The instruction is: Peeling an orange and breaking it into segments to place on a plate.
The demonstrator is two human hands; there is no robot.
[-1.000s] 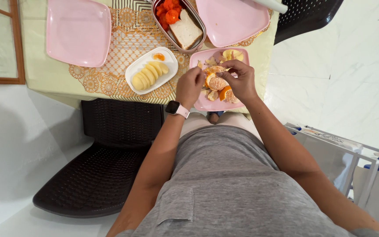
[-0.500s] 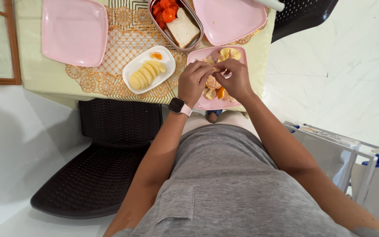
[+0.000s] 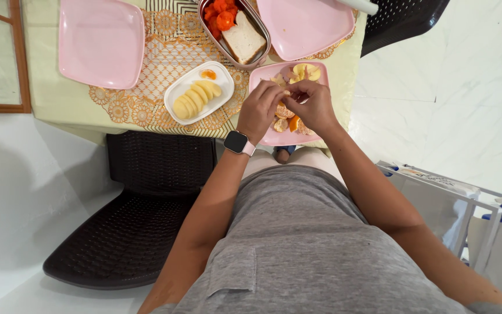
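- The left hand (image 3: 261, 109), wearing a dark square smartwatch (image 3: 237, 142) on a pale strap, is curling its fingers narrowly around a small piece of peeled orange fruit (image 3: 286, 93), pinching it at the fingertips.
- The right hand (image 3: 315, 104) is meeting it, fingers bent and gripping the same piece from the other side.
- Both hands are hovering over the square pink plastic plate (image 3: 265, 136) at the table's near edge, where orange segments (image 3: 283, 111) and pale fruit slices (image 3: 305, 71) are lying.
- Just to the left, a white oblong dish (image 3: 176, 93) is holding a row of yellow slices (image 3: 194, 97).
- Beyond, a metal lunch tin (image 3: 262, 49) is carrying bread and cherry tomatoes.
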